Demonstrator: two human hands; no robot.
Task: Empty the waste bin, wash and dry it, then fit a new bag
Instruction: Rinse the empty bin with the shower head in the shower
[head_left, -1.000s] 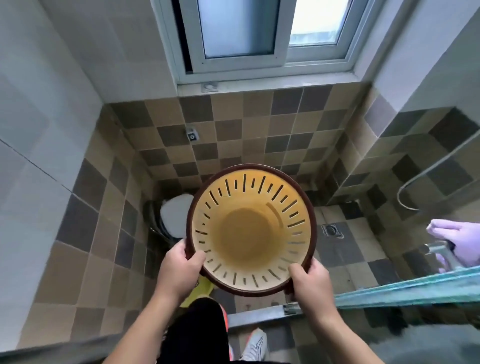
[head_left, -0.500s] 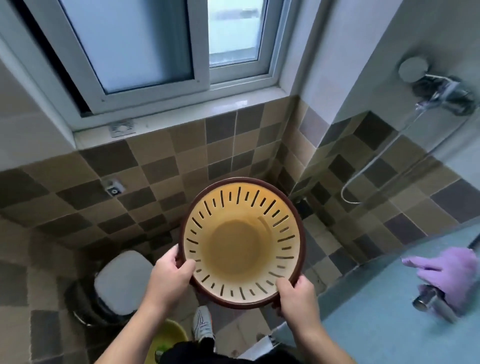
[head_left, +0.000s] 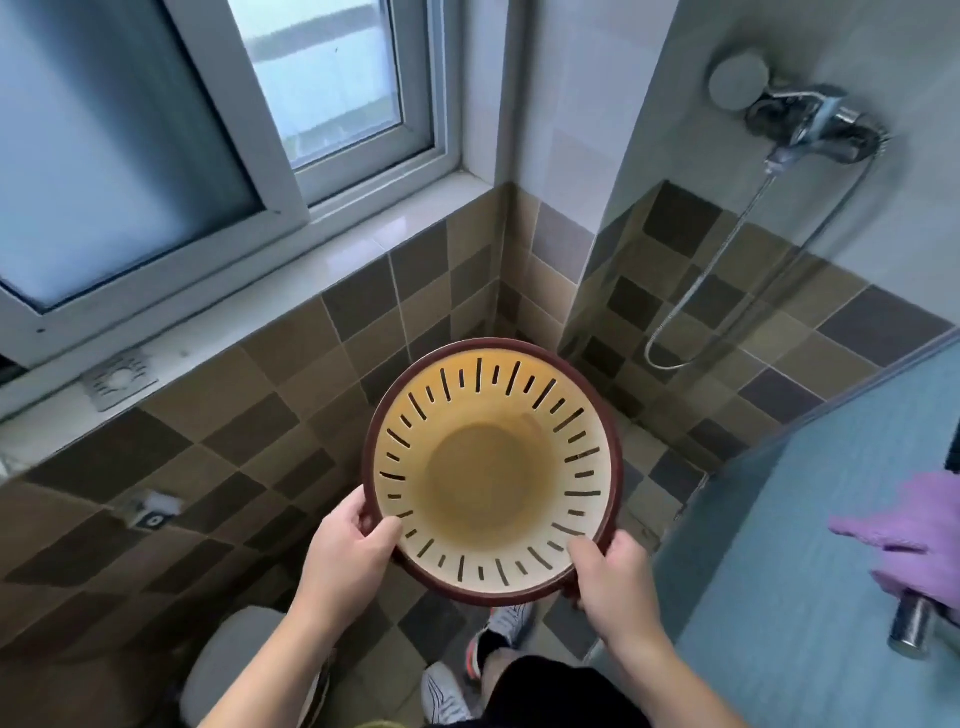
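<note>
I hold a round waste bin (head_left: 491, 470) in front of me and look straight down into it. It is cream-yellow inside, with dark slots round its wall, a dark red rim and nothing in it. My left hand (head_left: 345, 564) grips the rim at the lower left, thumb inside. My right hand (head_left: 613, 582) grips the rim at the lower right, thumb over the edge. The bin hangs in the air above the tiled floor.
A toilet (head_left: 234, 665) stands at the lower left. A glass shower screen (head_left: 810, 545) rises on the right, where another person's purple-gloved hand (head_left: 919, 540) is at a metal handle (head_left: 911, 626). A shower tap and hose (head_left: 815, 122) hang beyond, a window (head_left: 208, 114) above.
The view has swung up and to the right, bringing the shower tap and more of the window into sight. The bin stays in both hands with the same grip.
</note>
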